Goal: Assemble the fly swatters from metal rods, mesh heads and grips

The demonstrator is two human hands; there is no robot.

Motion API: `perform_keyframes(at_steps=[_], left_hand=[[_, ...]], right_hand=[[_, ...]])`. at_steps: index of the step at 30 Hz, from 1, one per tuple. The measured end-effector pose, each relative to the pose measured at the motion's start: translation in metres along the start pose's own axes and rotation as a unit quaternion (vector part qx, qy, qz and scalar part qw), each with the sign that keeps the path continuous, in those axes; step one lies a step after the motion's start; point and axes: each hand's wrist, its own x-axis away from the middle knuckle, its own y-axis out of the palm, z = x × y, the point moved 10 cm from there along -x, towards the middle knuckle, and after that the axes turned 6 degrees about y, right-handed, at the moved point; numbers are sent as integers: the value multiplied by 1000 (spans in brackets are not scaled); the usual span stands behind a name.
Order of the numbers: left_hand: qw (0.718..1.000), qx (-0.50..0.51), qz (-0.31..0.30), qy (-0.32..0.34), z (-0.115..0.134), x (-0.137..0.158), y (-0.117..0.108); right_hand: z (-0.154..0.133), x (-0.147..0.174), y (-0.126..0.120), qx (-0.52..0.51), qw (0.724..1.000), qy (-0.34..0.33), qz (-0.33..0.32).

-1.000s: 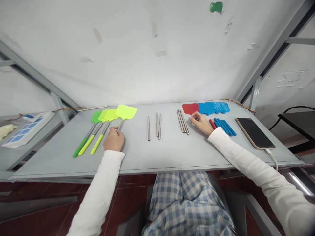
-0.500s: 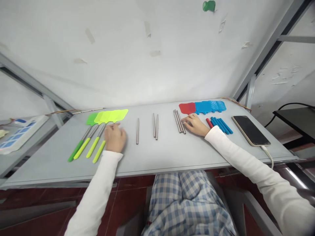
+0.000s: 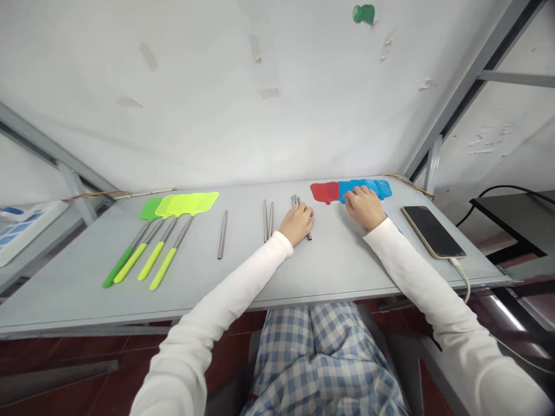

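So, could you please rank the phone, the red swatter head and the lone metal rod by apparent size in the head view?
1. Phone, largest.
2. Red swatter head.
3. Lone metal rod, longer than the red head but much thinner, so this order is unsure.

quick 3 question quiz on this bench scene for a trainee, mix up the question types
1. True or false: the left hand rests on the bundle of grey metal rods.
2. Multiple choice: what does the right hand touch? A) the black smartphone B) the blue plastic swatter heads C) the green and yellow assembled fly swatters
3. Fill in: just left of the blue heads lies a single ___ plastic swatter head.

Key: 1 true. 2 B. 3 red.
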Motion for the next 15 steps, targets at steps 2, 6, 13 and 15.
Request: perform_keyframes(at_steps=[2,6,13,15], left_hand=[[1000,-6,6,-19,-10,-5,1],[998,-17,16,-54,-28,-1,-1],[990,-14,33,-139,-69,17,-6],[985,-22,35,-165,-79,21,-8]], right_hand=[[19,1,-1,37,998,55,-14],[32,8,11,53,990,97,-85],[2,13,22,2,987,23,-157],[-12,13,19,-57,985,-22,-158]])
